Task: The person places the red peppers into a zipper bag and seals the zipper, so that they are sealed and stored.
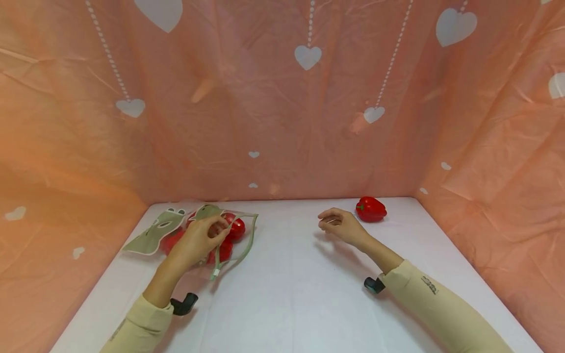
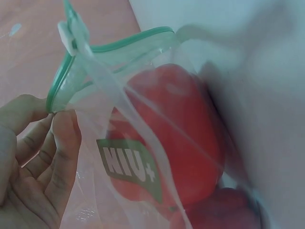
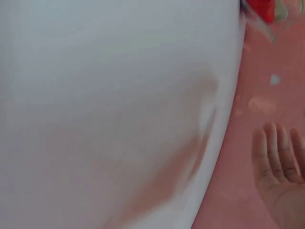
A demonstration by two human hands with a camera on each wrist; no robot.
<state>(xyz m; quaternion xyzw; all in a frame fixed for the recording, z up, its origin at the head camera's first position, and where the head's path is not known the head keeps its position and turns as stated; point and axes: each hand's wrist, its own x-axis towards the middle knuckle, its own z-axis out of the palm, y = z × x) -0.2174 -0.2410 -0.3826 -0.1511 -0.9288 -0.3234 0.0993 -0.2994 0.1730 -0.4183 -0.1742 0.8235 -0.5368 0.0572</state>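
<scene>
A clear zip bag [image 1: 150, 238] with a green printed figure lies at the left of the table, its green-edged mouth standing apart to the right. Inside it are several red items, among them a red bell pepper [image 2: 186, 133] seen through the plastic. My left hand [image 1: 200, 238] pinches the bag's rim between thumb and fingers, beside the white slider [image 2: 67, 38]. Over the middle right of the table, my right hand [image 1: 346, 229] hovers with relaxed fingers and holds nothing. Just behind and right of it, another red bell pepper [image 1: 372, 210] lies on its side.
A white cloth covers the table [image 1: 287, 294]. Orange-pink curtains [image 1: 282, 122] with white hearts rise at the back and both sides. Dark wrist-worn devices [image 1: 184, 304] stick out below the sleeves.
</scene>
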